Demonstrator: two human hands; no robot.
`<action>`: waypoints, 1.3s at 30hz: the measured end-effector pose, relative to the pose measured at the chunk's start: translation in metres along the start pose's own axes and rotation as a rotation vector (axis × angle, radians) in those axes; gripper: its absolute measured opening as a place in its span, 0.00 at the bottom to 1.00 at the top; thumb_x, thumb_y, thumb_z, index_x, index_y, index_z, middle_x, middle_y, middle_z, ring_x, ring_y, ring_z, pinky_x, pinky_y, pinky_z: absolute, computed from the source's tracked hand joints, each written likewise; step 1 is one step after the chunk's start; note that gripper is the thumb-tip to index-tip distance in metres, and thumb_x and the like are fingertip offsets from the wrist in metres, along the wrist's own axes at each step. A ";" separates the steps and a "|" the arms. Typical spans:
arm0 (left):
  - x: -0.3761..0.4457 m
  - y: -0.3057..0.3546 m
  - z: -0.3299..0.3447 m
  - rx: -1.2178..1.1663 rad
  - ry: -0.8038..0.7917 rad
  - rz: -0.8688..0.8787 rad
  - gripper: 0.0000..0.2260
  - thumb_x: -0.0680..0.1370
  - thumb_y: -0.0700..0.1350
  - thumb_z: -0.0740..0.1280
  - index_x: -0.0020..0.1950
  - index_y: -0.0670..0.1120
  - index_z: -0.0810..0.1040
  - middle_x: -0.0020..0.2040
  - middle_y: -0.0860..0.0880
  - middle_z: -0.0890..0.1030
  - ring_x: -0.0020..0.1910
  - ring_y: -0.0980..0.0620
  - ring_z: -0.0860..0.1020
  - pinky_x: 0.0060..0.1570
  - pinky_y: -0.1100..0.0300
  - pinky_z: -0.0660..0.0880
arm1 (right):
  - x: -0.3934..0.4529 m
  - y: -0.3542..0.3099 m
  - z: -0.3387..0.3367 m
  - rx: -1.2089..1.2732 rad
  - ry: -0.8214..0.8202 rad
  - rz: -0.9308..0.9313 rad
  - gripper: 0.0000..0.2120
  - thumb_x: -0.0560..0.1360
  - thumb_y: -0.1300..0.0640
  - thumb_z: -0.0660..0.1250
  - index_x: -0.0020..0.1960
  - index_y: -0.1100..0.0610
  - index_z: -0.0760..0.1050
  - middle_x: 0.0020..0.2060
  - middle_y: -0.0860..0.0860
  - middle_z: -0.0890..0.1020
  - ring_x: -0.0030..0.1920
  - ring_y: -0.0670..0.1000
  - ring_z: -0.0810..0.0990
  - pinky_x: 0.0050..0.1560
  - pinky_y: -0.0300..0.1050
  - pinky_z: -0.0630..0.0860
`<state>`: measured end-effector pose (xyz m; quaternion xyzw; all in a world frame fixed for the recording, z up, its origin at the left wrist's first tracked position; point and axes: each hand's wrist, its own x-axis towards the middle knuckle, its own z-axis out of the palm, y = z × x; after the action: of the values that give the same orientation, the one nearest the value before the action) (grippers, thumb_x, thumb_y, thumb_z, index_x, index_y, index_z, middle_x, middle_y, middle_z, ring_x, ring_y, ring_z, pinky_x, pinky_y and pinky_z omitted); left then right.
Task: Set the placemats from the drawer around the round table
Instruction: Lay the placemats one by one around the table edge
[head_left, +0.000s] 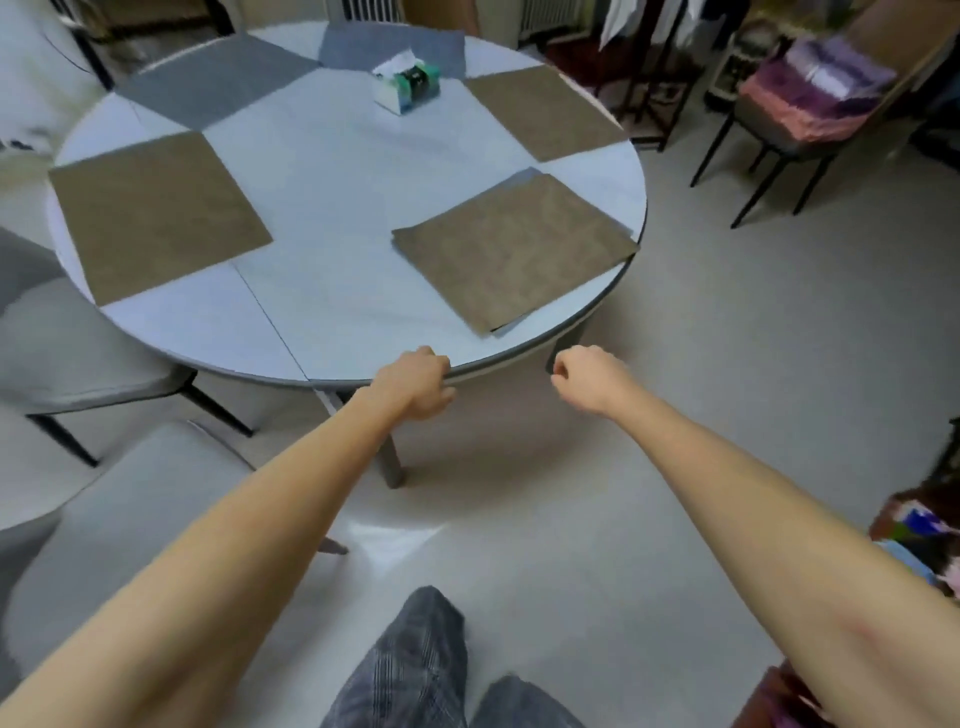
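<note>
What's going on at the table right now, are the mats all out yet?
A person is setting placemats around the round table. Four lie singly: two grey mats at the far side, a brown mat on the left and another brown mat on the right. A small stack of mats sits unspread near the right edge. The left hand is at the table's near rim; the right hand is curled, holding nothing. A tissue box stands near the far side.
</note>
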<state>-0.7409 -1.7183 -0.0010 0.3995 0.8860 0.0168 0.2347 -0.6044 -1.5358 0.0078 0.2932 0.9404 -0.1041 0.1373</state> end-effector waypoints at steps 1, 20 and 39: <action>0.015 -0.002 -0.003 -0.018 0.005 -0.022 0.20 0.80 0.50 0.60 0.71 0.46 0.69 0.70 0.44 0.68 0.68 0.43 0.68 0.63 0.47 0.70 | 0.020 0.004 -0.005 -0.033 -0.008 -0.020 0.13 0.77 0.54 0.58 0.57 0.57 0.76 0.55 0.57 0.79 0.56 0.59 0.77 0.49 0.47 0.72; 0.282 0.045 -0.039 -0.066 -0.159 -0.024 0.41 0.75 0.57 0.67 0.79 0.47 0.47 0.79 0.45 0.47 0.78 0.40 0.48 0.74 0.44 0.55 | 0.305 0.085 -0.028 -0.441 -0.175 -0.367 0.36 0.72 0.66 0.64 0.76 0.61 0.51 0.75 0.56 0.56 0.75 0.55 0.57 0.70 0.50 0.61; 0.316 0.097 -0.035 -0.052 -0.179 -0.258 0.24 0.79 0.39 0.58 0.74 0.48 0.61 0.68 0.41 0.69 0.63 0.37 0.72 0.57 0.45 0.73 | 0.380 0.132 -0.054 -0.494 -0.316 -0.698 0.27 0.75 0.64 0.63 0.73 0.55 0.63 0.74 0.54 0.63 0.73 0.56 0.64 0.67 0.53 0.68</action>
<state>-0.8680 -1.4207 -0.0756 0.2758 0.9048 -0.0261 0.3235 -0.8391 -1.2157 -0.0783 -0.1022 0.9471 0.0400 0.3016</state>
